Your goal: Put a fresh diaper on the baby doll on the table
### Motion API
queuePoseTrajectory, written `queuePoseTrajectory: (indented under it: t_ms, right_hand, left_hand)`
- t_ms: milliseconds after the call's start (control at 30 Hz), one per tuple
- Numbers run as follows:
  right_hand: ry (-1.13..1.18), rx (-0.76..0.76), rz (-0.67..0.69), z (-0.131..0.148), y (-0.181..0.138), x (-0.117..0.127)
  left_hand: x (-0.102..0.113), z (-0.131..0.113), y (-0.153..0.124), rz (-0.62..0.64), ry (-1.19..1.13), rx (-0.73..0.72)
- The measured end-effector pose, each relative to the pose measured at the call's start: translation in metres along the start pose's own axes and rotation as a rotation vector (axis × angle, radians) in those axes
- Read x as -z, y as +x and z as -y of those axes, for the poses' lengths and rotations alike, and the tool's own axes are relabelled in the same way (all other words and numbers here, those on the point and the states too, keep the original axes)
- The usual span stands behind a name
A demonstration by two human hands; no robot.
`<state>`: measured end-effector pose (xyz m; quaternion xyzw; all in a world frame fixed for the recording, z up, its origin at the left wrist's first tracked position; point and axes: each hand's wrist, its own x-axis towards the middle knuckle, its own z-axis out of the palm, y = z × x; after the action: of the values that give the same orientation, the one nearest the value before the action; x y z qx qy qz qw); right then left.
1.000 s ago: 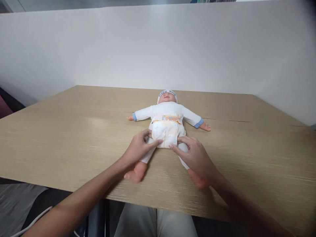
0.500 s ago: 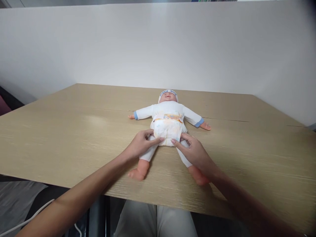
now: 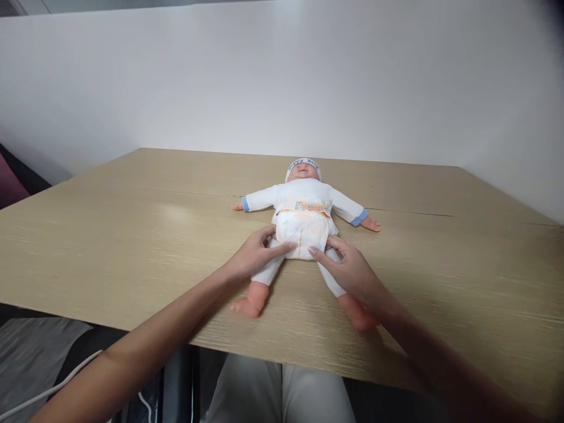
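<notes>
While both hands pinch its diaper [image 3: 302, 234], doll [image 3: 304, 191] lies supine.

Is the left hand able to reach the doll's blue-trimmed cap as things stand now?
Probably yes: the left hand rests at the diaper, and only the doll itself lies between it and the cap; nothing else blocks the way.

Left hand [image 3: 258, 254] and right hand [image 3: 348, 267] sit slightly higher on the doll's [image 3: 304, 197] legs than 1.0 s ago, fingertips closer together at the diaper's [image 3: 303, 234] lower edge. The foot [image 3: 362, 317] below the right hand is more exposed.
</notes>
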<state>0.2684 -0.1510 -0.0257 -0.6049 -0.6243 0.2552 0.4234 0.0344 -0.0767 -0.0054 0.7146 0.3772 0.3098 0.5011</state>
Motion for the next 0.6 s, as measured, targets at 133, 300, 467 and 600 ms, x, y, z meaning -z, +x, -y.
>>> queuePoseTrajectory:
  t_ms: [133, 300, 467, 600]
  right_hand:
    - [-0.015, -0.004, -0.009, 0.0, 0.0, 0.0]
    - [0.009, -0.012, 0.014, 0.0, 0.002, -0.001]
    - [0.082, -0.043, 0.017, 0.004, -0.001, 0.001]
    - [-0.083, -0.062, -0.111, 0.006, -0.009, 0.0]
  left_hand:
    - [-0.004, -0.005, -0.002, -0.024, 0.093, 0.038]
    - [-0.002, -0.007, 0.002, 0.052, -0.074, 0.156]
    - [0.003, -0.003, 0.003, 0.092, -0.29, 0.23]
    - [0.004, -0.004, 0.002, 0.073, -0.384, 0.231]
